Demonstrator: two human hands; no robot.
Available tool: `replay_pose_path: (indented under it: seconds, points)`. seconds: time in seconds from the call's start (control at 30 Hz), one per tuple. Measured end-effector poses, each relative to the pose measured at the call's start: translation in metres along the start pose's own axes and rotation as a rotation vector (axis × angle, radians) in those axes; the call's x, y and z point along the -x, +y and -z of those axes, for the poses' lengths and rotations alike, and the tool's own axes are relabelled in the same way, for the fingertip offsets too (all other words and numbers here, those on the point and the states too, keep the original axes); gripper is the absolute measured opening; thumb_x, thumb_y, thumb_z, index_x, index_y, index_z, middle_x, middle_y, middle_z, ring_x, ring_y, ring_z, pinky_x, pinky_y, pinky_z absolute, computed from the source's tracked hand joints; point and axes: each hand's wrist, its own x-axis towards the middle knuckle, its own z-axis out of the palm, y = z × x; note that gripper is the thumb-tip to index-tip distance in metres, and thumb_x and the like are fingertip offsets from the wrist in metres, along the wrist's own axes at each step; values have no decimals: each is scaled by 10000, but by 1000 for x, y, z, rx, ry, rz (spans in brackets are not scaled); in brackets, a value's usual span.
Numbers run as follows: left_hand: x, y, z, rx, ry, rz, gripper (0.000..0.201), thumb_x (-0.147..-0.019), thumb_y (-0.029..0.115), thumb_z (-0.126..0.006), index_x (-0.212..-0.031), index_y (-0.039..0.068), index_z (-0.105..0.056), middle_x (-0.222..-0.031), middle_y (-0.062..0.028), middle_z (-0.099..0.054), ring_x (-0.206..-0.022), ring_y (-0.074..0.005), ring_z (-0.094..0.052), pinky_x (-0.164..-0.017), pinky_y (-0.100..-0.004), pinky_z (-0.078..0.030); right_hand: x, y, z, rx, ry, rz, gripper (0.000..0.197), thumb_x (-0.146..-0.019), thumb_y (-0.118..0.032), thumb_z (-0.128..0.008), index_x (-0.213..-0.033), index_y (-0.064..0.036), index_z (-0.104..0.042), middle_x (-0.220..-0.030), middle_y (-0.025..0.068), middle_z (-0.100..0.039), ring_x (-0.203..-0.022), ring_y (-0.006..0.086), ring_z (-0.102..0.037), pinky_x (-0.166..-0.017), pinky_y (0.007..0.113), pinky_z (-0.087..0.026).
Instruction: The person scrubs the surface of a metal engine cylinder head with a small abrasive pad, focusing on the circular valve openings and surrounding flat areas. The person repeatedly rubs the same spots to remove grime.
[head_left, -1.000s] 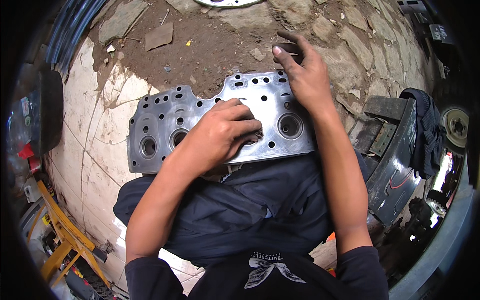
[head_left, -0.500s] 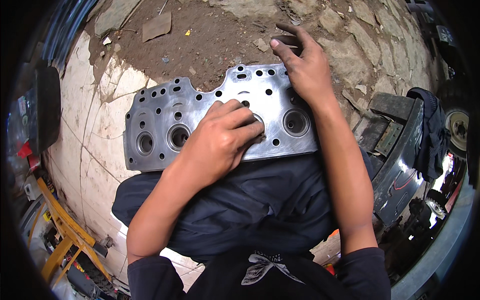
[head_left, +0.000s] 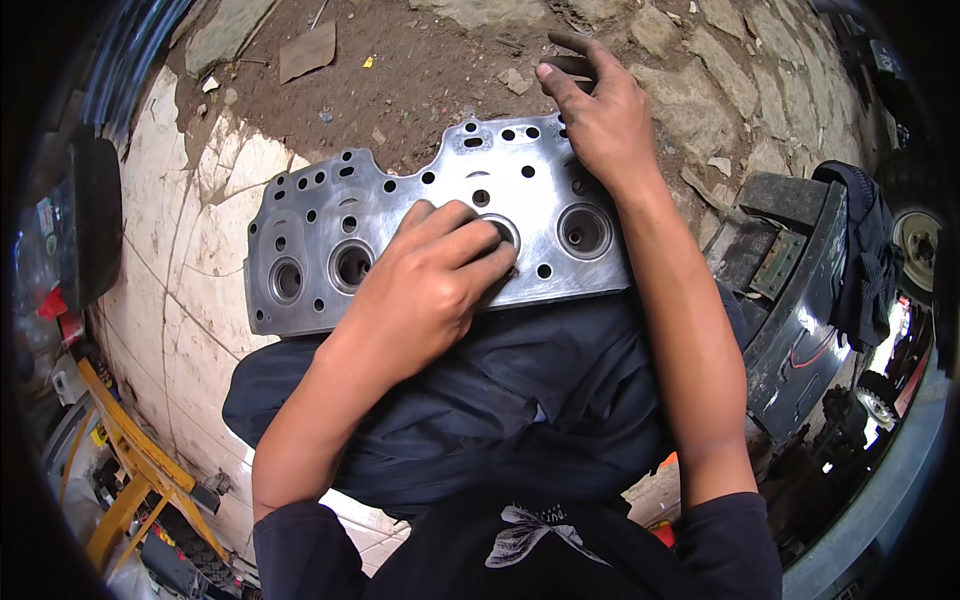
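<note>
A grey metal cylinder head [head_left: 405, 213], with its flat machined face up, lies tilted across my lap. Round valve ports and several small holes are cut in it. My left hand [head_left: 428, 290] bends over its middle, fingers curled together at the third large port [head_left: 499, 231]. Whatever those fingertips hold, if anything, is hidden beneath them. Past the far right corner, my right hand [head_left: 607, 118] is raised with thumb and fingers apart and nothing in them. My right wrist passes over that end of the head, beside the rightmost port [head_left: 585, 231].
Dark trousers [head_left: 500, 400] support the part. Cracked pale tiles [head_left: 190, 330] lie to the left, bare soil [head_left: 420, 70] and flat stones [head_left: 690, 100] ahead. A dark metal vehicle part [head_left: 800, 290] with cloth [head_left: 862, 260] stands right; a yellow frame [head_left: 130, 440] stands lower left.
The cylinder head and both hands appear slightly higher and farther left in the picture. My left fingers stay curled at the same port, and my right hand stays raised.
</note>
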Motion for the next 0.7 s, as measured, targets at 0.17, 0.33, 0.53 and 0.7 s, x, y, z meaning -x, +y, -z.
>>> replay_pose_path:
  seconds: [0.17,0.33,0.53,0.7]
  points:
    - [-12,-2,-12,-52,122,6,277,-802,23,-742,-1078,26,-756,-1004,-81,-655,-1022,-295,-622,-859,-442,-485,-3,-6,-6,-4,27,12,421,-951,-292,-762,-1300,-58,-737,-1115,159,-821,-1056,337,-789,-980,437,-592]
    - [-4,5,-27,-15,226,91,279,-809,0,-746,-1087,14,-760,-989,-91,-663,-979,-307,-632,-831,-453,-475,-7,2,-2,-27,31,25,415,-950,-287,-754,-1293,-53,-738,-1115,161,-820,-1063,336,-788,-985,429,-591]
    - [-1,18,-25,-173,215,65,408,-715,-38,-729,-1120,-4,-766,-1000,-106,-662,-994,-325,-648,-809,-470,-479,-2,-4,-6,27,38,40,438,-938,-299,-765,-1298,-50,-736,-1133,165,-815,-1083,362,-778,-1004,440,-584]
    - [-5,15,-37,-153,318,170,404,-740,-57,-740,-1138,10,-769,-1004,-117,-677,-970,-325,-660,-807,-451,-505,-8,-5,-6,-61,10,-54,387,-971,-205,-743,-1321,-42,-727,-1135,177,-812,-1049,302,-791,-952,412,-608]
